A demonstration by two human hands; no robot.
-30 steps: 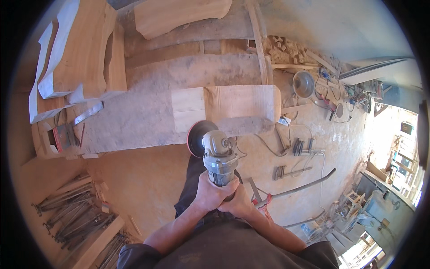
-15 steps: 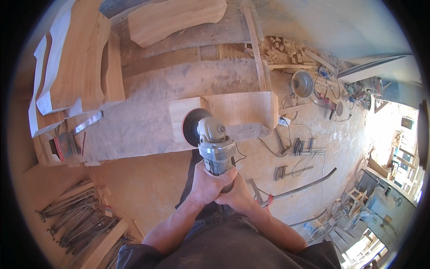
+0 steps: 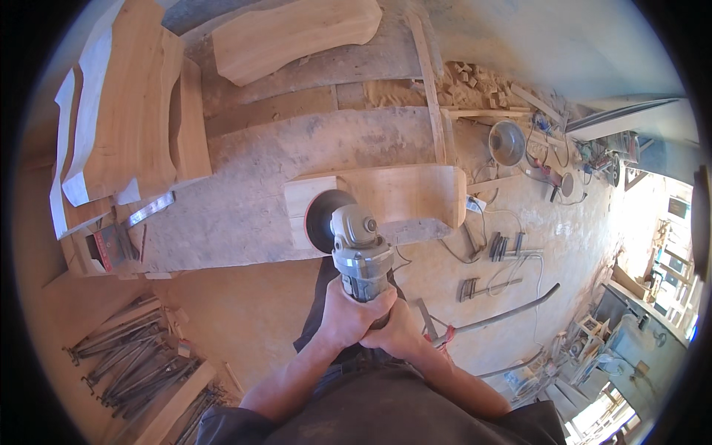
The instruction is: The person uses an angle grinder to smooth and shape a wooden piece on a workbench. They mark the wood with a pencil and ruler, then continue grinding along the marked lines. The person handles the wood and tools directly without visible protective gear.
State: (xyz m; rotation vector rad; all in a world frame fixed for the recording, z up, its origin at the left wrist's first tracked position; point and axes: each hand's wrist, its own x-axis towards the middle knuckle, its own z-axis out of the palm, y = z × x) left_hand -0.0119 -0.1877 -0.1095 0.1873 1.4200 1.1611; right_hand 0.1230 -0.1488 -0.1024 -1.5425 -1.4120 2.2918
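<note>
Fingers of left hand [image 3: 345, 314] and right hand [image 3: 396, 328] are clamped on the grinder [image 3: 361, 256]. Its disc [image 3: 322, 221] is held at their eleven o'clock, the wooden board [image 3: 406, 194] toward twelve; light, even pressure is advised

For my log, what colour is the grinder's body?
The grinder's body is mostly grey; see the head view.
</note>
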